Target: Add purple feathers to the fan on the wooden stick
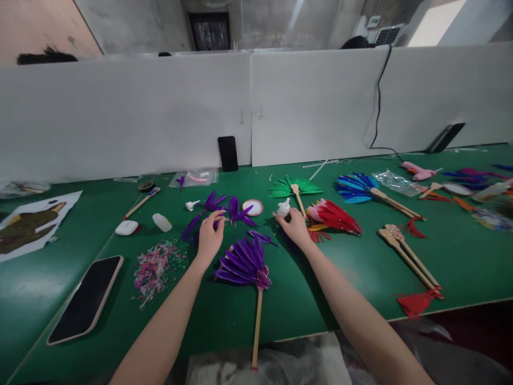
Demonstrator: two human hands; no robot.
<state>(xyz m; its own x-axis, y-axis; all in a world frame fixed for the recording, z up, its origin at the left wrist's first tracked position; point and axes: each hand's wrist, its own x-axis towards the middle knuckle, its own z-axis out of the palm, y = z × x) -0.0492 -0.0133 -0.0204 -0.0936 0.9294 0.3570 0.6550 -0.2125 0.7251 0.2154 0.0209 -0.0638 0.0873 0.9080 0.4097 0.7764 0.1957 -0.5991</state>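
Observation:
Between the fingertips of my right hand (pixel 295 227) is a small white bottle (pixel 284 207), upright just above or on the green table. My left hand (pixel 211 234) has its fingers pinched on a purple feather, partly hidden by the hand. Loose purple feathers (pixel 239 212) lie around and beyond it. In front of me, between my forearms, rests a feather fan (pixel 244 264) with purple feathers spread to the left and a wooden handle pointing toward me. A small round white disc (pixel 252 207) with a dark rim lies between my hands.
Green (pixel 295 187), red (pixel 334 216) and blue (pixel 356 187) feather fans lie to the right, with bare wooden handles (pixel 409 256) nearer. A pink glue gun (pixel 417 171) is farther back. At left are a phone (pixel 87 299), coloured bits (pixel 154 270) and a clear bottle (pixel 162 222).

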